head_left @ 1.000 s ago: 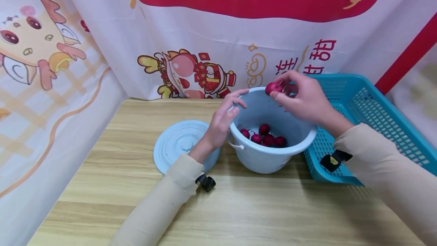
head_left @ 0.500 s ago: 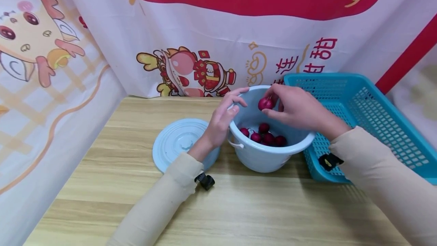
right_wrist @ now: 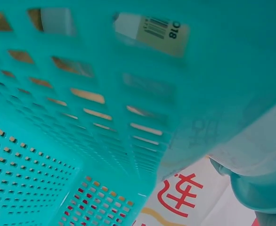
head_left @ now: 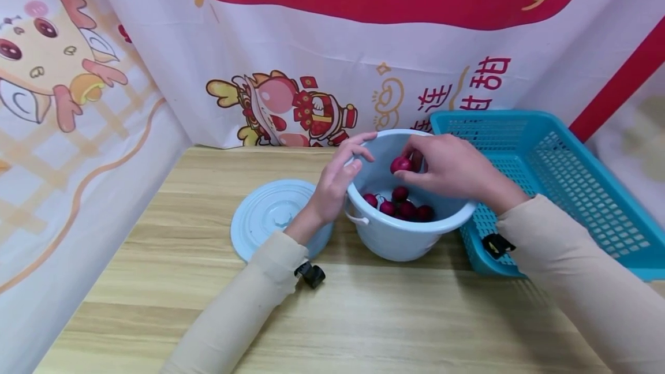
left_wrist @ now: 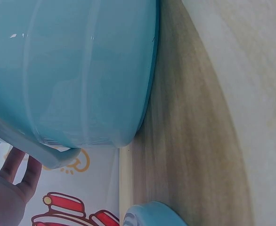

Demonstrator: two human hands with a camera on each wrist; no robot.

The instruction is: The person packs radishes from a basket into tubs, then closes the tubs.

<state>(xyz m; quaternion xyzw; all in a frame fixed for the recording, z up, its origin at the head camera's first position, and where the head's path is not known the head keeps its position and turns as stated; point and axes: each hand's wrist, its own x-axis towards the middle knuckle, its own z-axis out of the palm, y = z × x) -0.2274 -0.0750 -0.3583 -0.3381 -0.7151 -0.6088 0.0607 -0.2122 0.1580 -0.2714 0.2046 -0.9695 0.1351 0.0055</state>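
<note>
My right hand (head_left: 444,163) pinches a round red radish (head_left: 401,164) between thumb and fingers, held inside the upper part of a light blue bucket (head_left: 402,241). Below it, several similar radishes (head_left: 407,210) lie together on the bucket's bottom. On the bucket's left side my left hand (head_left: 332,183) rests at the rim, its fingers loosely extended over the edge. In the left wrist view, two fingers (left_wrist: 29,176) show near the bucket's handle (left_wrist: 39,150). The right wrist view shows neither the right hand nor the radish it holds.
A round light blue lid (head_left: 260,215) lies on the wooden table (head_left: 156,281), left of the bucket and partly under my left wrist. A turquoise perforated basket (head_left: 566,149) stands close on the right, beneath my right forearm. A printed cloth (head_left: 291,39) hangs behind.
My right hand has brought the radish from above the bucket's far rim down and slightly left into the bucket. The left hand stays at the rim.
</note>
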